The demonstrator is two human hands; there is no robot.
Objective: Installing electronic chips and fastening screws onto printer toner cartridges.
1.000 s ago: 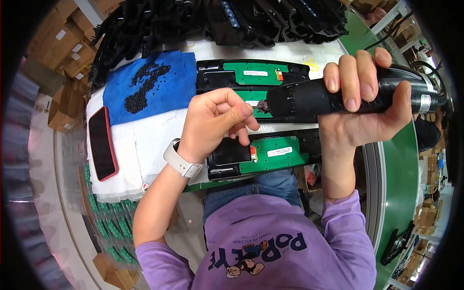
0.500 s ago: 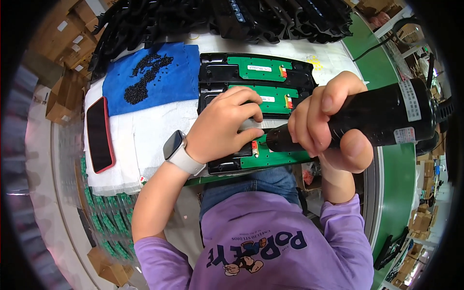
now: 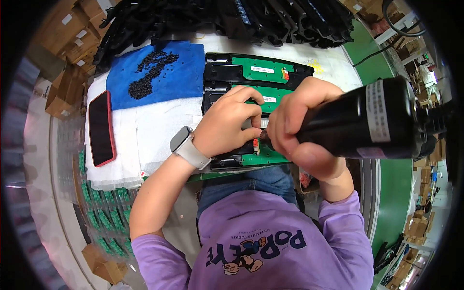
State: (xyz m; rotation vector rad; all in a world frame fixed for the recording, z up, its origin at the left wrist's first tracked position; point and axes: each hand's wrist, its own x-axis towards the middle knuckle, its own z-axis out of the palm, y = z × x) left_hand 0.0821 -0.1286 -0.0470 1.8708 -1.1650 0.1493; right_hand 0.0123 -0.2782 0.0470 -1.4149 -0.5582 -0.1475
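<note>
Fingers of the right hand (image 3: 302, 128) wrap tightly around the fat black cylindrical electric screwdriver (image 3: 372, 121), whose tip meets the nearest green circuit board in its black plastic housing (image 3: 251, 155), just below the fist. The left hand (image 3: 227, 125) presses down on that same board, fingertips pinched narrowly beside the tip. Behind lie small black screws (image 3: 150, 72) on a blue cloth (image 3: 188, 67) and a red-cased phone (image 3: 100, 128).

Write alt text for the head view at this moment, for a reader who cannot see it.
A person's right hand grips a black electric screwdriver, its tip hidden between the hands, over a green circuit board in a black housing; the left hand steadies the board. A blue cloth with small black screws and a red-cased phone lie to the left.
</note>
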